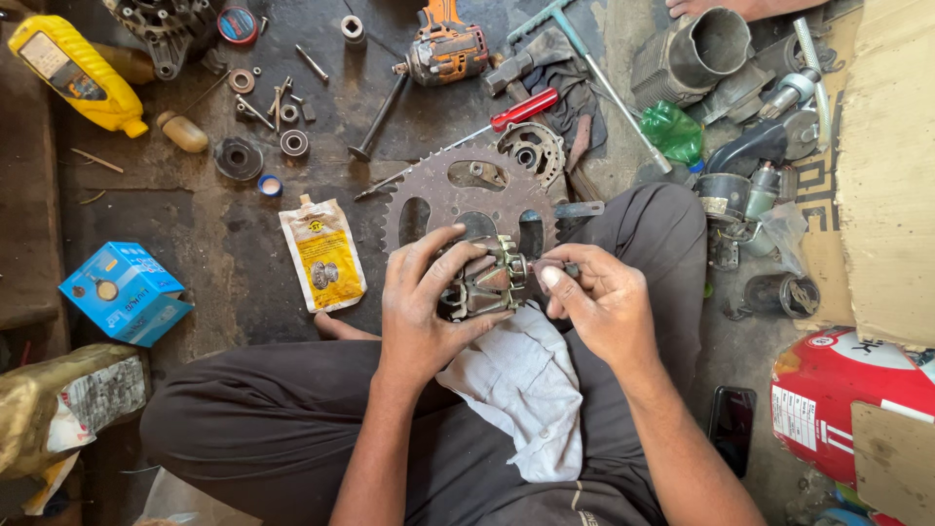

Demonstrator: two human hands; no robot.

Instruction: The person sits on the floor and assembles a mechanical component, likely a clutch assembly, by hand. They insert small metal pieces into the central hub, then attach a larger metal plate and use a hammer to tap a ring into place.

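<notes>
Rotor [484, 282] gripped in left hand [424, 307], fingers wrapped round it; right hand [599, 302] pinched on small part at rotor's end, over grey rag [521, 385].

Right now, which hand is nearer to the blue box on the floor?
Left. The left hand grips the metal rotor part, on the blue box side; the right hand is beyond the part, farther away.
</notes>
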